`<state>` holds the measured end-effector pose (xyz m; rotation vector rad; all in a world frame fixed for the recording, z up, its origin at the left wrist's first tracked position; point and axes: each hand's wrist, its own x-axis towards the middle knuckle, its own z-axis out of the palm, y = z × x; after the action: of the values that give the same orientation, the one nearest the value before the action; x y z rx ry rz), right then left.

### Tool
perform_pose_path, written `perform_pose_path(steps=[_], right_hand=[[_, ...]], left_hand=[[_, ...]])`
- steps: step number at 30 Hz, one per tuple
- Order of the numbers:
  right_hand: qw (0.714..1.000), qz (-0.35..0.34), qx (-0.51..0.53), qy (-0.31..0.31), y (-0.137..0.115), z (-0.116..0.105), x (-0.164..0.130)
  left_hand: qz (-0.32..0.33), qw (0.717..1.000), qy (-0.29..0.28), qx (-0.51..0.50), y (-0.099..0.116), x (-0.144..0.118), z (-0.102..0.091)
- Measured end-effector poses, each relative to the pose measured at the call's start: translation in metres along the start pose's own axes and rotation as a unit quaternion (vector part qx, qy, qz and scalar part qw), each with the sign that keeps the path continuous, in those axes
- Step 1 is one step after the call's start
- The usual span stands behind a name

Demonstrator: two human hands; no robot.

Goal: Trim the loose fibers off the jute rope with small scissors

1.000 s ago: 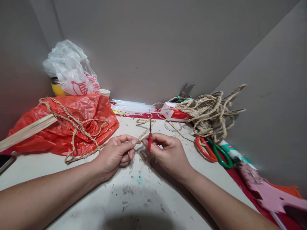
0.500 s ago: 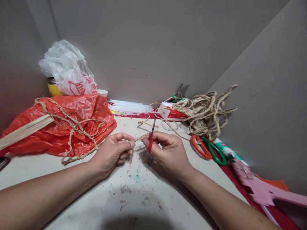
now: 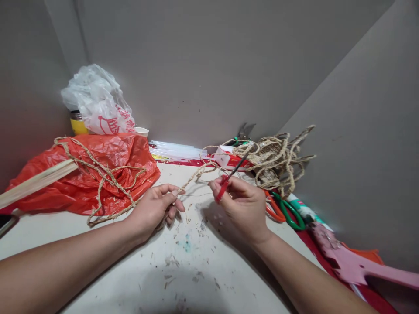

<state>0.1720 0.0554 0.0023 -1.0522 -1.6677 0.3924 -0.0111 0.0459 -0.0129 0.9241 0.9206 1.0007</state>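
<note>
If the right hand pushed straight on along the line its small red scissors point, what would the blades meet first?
Probably the jute twine tangle heaped over the red-and-white box. The red scissors in the right hand aim up-right at it, though depth is unclear.

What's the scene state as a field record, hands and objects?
left hand: pinches jute twine
right hand: grips small red-handled scissors, blades pointing up and away
twine bundle: piled at the back right
red plastic bag: left, twine lying over it
orange and green scissors: on the table, right of the right hand
</note>
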Motion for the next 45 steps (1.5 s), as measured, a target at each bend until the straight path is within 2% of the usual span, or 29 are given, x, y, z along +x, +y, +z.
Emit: perform_pose_path(steps=[2, 5, 8, 11, 14, 16, 18, 21, 24, 27, 33, 38, 45], right_hand=[[0.997, -0.050, -0.034, -0.038, 0.000, 0.000, -0.002], [0.983, -0.116, -0.066, -0.129, 0.000, 0.002, -0.003], [0.978, -0.114, -0.060, -0.163, 0.003, 0.004, 0.000], [0.991, -0.021, -0.018, -0.134, 0.008, 0.006, 0.003], [0.983, 0.136, 0.080, -0.094, 0.013, 0.009, 0.006], [0.954, 0.236, 0.168, -0.078, 0.015, 0.012, 0.008], [0.917, 0.300, 0.253, -0.072, 0.015, 0.014, 0.009], [0.869, 0.335, 0.355, -0.085, 0.010, 0.016, 0.009], [0.842, 0.344, 0.403, -0.099, 0.006, 0.016, 0.008], [0.848, 0.334, 0.402, -0.087, 0.005, 0.016, 0.006], [0.874, 0.300, 0.382, -0.021, 0.007, 0.016, 0.008], [0.877, 0.297, 0.373, -0.051, 0.006, 0.015, 0.008], [0.887, 0.284, 0.341, -0.132, -0.001, 0.019, -0.003]], left_hand=[[-0.012, 0.999, 0.001, -0.051, 0.002, 0.002, -0.002], [-0.027, 0.994, -0.001, -0.105, 0.006, 0.002, -0.004], [-0.032, 0.992, -0.008, -0.123, 0.009, 0.000, -0.004], [-0.038, 0.990, -0.014, -0.132, 0.009, -0.001, -0.004], [-0.052, 0.989, -0.035, -0.132, 0.010, -0.001, -0.004], [-0.067, 0.988, -0.063, -0.126, 0.010, -0.002, -0.004], [-0.081, 0.985, -0.092, -0.119, 0.009, -0.003, -0.004], [-0.097, 0.983, -0.117, -0.106, 0.008, -0.006, -0.002], [-0.113, 0.981, -0.131, -0.092, 0.007, -0.009, 0.000], [-0.114, 0.980, -0.147, -0.076, 0.007, -0.010, 0.001], [-0.060, 0.985, -0.157, -0.044, 0.003, -0.012, 0.004], [-0.056, 0.987, -0.149, -0.017, 0.000, -0.013, 0.005], [-0.002, 0.995, -0.089, 0.037, 0.001, -0.014, 0.008]])
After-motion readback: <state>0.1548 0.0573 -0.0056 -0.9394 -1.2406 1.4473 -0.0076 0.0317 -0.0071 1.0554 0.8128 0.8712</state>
